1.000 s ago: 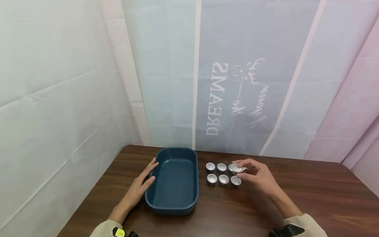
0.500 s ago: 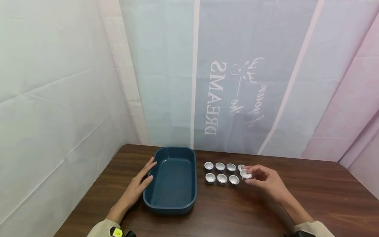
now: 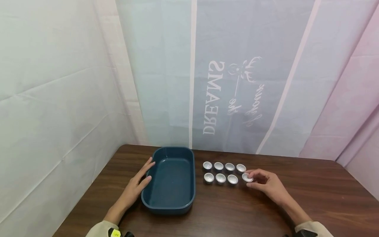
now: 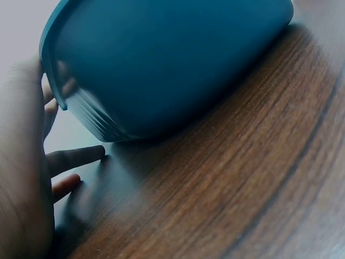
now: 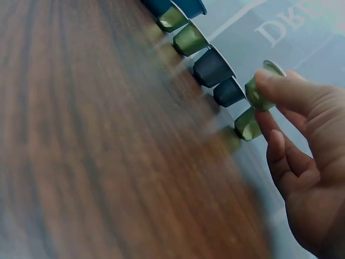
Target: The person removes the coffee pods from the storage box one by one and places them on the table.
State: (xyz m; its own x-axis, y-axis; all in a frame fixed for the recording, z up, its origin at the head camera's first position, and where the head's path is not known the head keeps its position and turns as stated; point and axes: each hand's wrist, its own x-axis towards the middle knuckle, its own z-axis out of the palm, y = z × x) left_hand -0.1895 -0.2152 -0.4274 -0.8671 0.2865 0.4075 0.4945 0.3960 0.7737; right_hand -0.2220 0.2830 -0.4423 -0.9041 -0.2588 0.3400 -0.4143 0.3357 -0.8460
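Note:
My right hand [image 3: 270,186] pinches a coffee capsule [image 3: 247,177] between thumb and fingers, at the right end of the front row. In the right wrist view this capsule [image 5: 253,96] has a green body, and its foil lid faces up. Several more capsules [image 3: 220,178] stand lid up in two rows to its left. On the left, my left hand [image 3: 134,188] rests against the left rim of a blue plastic tub [image 3: 193,184], fingers extended. The left wrist view shows the fingers [image 4: 78,156] beside the tub's outer wall, some of them near the tabletop.
Everything stands on a dark wood table [image 3: 225,214] with rounded corners. A printed fabric curtain [image 3: 165,82] hangs behind the back edge, and a pale cloth [image 3: 59,98] hangs along the left side. The tub holds nothing visible.
My right hand has moved the pinched capsule from above the back row rightward and toward me, down to the front row's right end. The left hand stays at the tub.

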